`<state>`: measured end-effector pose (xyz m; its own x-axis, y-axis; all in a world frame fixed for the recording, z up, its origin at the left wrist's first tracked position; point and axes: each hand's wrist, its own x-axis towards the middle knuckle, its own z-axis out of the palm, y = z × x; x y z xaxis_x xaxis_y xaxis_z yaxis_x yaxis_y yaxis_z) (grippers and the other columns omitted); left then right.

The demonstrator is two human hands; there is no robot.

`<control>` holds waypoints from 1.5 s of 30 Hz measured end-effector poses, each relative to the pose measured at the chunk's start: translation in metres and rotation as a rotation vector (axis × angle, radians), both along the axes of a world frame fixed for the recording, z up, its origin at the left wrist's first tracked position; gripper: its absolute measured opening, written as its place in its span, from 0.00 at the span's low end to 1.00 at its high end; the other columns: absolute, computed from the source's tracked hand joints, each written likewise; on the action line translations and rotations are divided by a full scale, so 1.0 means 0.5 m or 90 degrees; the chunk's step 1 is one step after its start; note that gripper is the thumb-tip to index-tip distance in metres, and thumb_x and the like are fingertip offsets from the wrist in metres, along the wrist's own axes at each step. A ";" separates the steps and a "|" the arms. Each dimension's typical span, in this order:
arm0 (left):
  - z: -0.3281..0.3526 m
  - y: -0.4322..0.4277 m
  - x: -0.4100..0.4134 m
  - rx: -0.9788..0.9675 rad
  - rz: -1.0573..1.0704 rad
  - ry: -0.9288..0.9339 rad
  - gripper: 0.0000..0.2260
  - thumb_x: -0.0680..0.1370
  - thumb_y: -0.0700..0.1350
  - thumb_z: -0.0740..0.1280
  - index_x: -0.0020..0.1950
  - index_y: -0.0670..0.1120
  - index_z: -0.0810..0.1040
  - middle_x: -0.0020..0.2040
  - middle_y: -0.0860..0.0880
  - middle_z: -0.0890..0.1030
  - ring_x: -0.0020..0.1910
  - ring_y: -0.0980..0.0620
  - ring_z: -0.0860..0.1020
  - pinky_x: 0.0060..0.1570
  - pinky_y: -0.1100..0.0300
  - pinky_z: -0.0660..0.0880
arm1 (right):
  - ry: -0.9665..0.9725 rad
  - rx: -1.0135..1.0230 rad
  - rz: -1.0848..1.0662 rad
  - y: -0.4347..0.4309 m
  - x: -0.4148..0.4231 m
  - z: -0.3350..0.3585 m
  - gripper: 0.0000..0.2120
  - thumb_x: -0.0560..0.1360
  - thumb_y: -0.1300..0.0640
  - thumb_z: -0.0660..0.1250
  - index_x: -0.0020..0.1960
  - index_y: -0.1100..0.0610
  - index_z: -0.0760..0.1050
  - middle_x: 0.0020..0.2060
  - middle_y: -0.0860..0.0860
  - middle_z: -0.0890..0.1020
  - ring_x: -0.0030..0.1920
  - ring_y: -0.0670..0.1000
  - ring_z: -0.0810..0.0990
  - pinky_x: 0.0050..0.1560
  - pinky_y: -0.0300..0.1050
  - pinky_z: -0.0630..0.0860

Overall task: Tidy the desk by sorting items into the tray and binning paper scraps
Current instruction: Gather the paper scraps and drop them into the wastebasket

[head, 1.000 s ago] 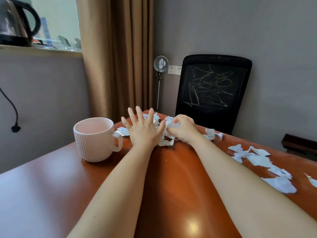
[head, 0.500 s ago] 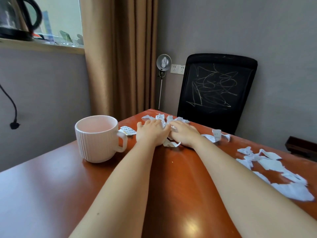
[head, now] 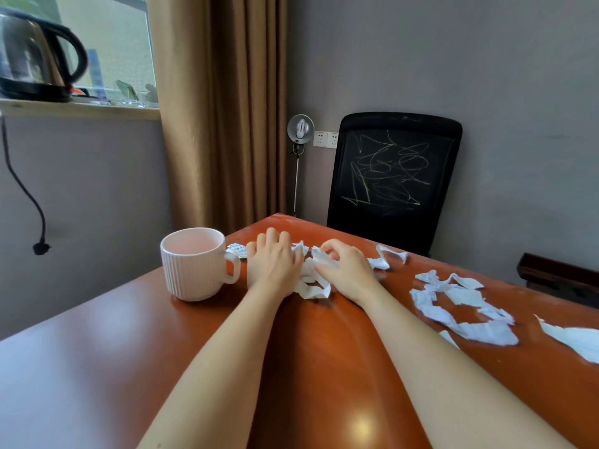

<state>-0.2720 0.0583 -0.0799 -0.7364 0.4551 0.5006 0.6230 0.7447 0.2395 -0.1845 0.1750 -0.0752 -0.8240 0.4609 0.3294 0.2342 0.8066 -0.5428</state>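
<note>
Right of the mug [head: 194, 264], the left hand [head: 274, 267] and right hand [head: 350, 273] curl around paper scraps [head: 312, 286], likely bunching them into 1 wad for binning. Loose scraps [head: 463, 306] lie farther right.

The left hand [head: 275, 264] curls its fingertips down out of sight, so whether they grip the pile of scraps [head: 311, 280] cannot be told. It and the right hand [head: 348, 270] cover much of that pile. Both forearms run off the bottom edge. The kettle [head: 35, 56] is blurred and cut by the left edge. A torn sheet [head: 577, 341] is cut by the right edge. The desk [head: 97, 367] hides the chair [head: 393, 170] below its back. The marks on the printed scrap [head: 236, 249] beside the mug [head: 194, 264] are too small to read.
</note>
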 end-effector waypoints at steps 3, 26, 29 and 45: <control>-0.002 -0.004 -0.006 0.080 0.046 -0.002 0.17 0.80 0.54 0.54 0.65 0.47 0.65 0.68 0.46 0.65 0.68 0.47 0.63 0.70 0.47 0.55 | -0.009 0.097 -0.025 -0.011 0.018 0.002 0.19 0.76 0.47 0.64 0.64 0.50 0.70 0.59 0.49 0.75 0.59 0.50 0.71 0.59 0.46 0.70; -0.005 0.002 -0.035 -0.002 -0.028 -0.107 0.15 0.81 0.50 0.57 0.65 0.46 0.70 0.60 0.46 0.76 0.59 0.46 0.73 0.60 0.53 0.69 | -0.063 0.053 -0.066 0.008 0.012 -0.008 0.20 0.77 0.44 0.61 0.65 0.52 0.72 0.61 0.50 0.77 0.63 0.53 0.72 0.64 0.50 0.68; -0.003 -0.001 -0.029 0.033 -0.057 -0.124 0.11 0.81 0.48 0.58 0.59 0.45 0.74 0.54 0.46 0.78 0.51 0.49 0.75 0.53 0.55 0.74 | -0.016 0.013 -0.065 0.014 0.008 -0.013 0.08 0.78 0.44 0.59 0.44 0.47 0.71 0.40 0.45 0.75 0.47 0.50 0.74 0.50 0.45 0.69; 0.011 -0.044 0.029 0.281 -0.086 -0.087 0.08 0.80 0.39 0.60 0.54 0.37 0.74 0.53 0.40 0.75 0.47 0.54 0.65 0.44 0.64 0.63 | 0.233 0.013 -0.206 -0.020 0.053 0.001 0.14 0.80 0.49 0.58 0.38 0.53 0.71 0.34 0.48 0.75 0.34 0.46 0.74 0.32 0.31 0.64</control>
